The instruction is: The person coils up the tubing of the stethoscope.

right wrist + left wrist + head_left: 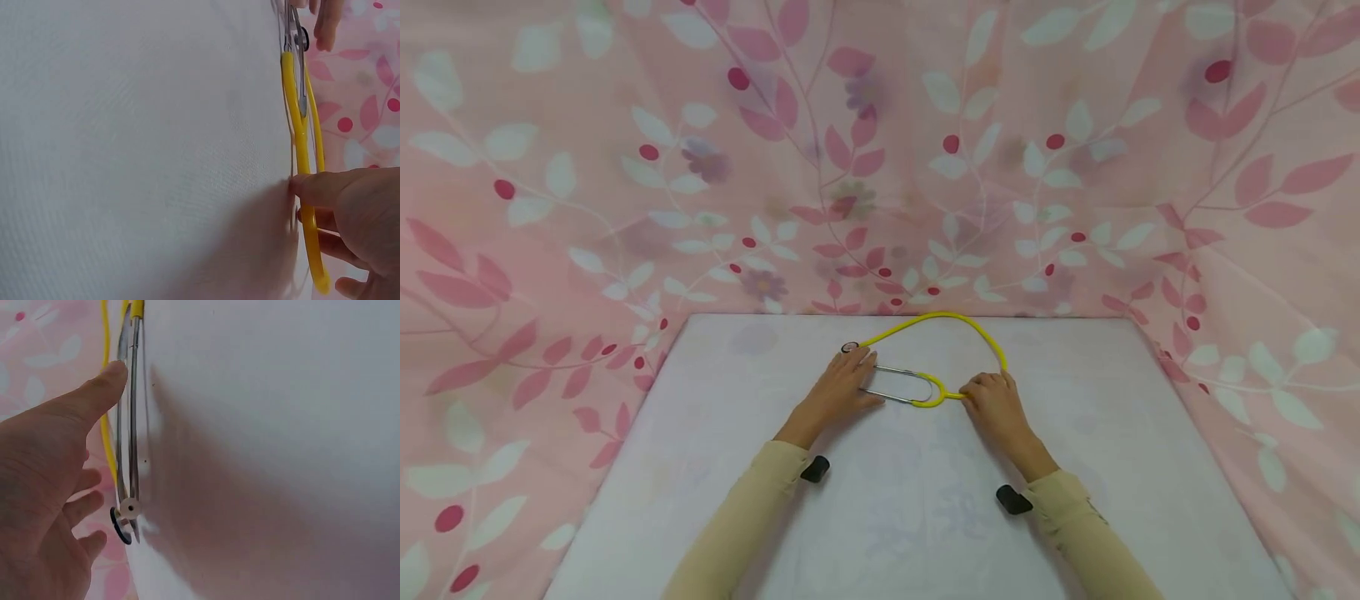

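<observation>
A stethoscope with yellow tubing [940, 315] lies on the white table, its tubing arched toward the back edge. Two metal ear tubes [891, 369] point left, and the round chest piece [849, 347] sits beyond the left fingertips. My left hand [841, 387] is at the ear-tube ends, fingers and thumb extended; in the left wrist view its thumb [112, 376] overlaps the metal tubes, near a pale ear tip [130, 508]. My right hand [1000, 408] pinches the yellow tube just past its fork, thumb [306, 185] on the near side and fingers behind.
The white tabletop [917, 533] ends at the back against a pink leaf-patterned cloth [910, 167], which also hangs along both sides. A black wrist device [815, 469] shows by the left sleeve and another black device [1014, 500] by the right sleeve.
</observation>
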### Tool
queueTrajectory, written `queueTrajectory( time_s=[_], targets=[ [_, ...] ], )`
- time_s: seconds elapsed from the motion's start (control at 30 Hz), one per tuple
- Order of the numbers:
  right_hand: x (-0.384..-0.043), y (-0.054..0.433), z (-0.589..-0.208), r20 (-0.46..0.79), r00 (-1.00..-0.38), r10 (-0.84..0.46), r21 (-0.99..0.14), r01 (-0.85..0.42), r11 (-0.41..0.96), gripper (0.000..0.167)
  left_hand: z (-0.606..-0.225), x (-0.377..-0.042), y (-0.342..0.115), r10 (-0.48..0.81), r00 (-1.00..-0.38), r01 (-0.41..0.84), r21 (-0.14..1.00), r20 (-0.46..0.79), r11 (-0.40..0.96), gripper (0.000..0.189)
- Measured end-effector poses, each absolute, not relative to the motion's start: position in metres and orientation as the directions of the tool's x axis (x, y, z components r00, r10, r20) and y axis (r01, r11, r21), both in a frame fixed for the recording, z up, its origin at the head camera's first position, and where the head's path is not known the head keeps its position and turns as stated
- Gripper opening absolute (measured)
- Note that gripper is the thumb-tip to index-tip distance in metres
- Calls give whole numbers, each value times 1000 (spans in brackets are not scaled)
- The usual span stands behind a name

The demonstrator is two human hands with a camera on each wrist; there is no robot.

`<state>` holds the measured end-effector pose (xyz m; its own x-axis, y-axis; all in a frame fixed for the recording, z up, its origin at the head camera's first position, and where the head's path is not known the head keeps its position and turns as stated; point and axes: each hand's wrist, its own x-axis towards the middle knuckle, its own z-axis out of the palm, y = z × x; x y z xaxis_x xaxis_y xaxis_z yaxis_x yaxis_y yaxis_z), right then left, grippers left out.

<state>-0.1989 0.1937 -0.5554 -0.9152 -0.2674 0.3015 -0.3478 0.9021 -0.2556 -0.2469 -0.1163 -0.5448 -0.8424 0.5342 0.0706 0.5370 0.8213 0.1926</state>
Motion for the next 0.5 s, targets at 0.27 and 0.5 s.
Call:
queueTrajectory(
  time_s=[0.27,0.5],
  targets=[
    [-198,192,-555,325,-904,-278,-283,-374,883,10,-553,-259,-108,642,-767,635,176,20,753,72],
    [-199,199,-553,297,-915,-271,-293,-358,886,10,-559,-262,-104,674,-732,679,174,96,713,62]
  ],
)
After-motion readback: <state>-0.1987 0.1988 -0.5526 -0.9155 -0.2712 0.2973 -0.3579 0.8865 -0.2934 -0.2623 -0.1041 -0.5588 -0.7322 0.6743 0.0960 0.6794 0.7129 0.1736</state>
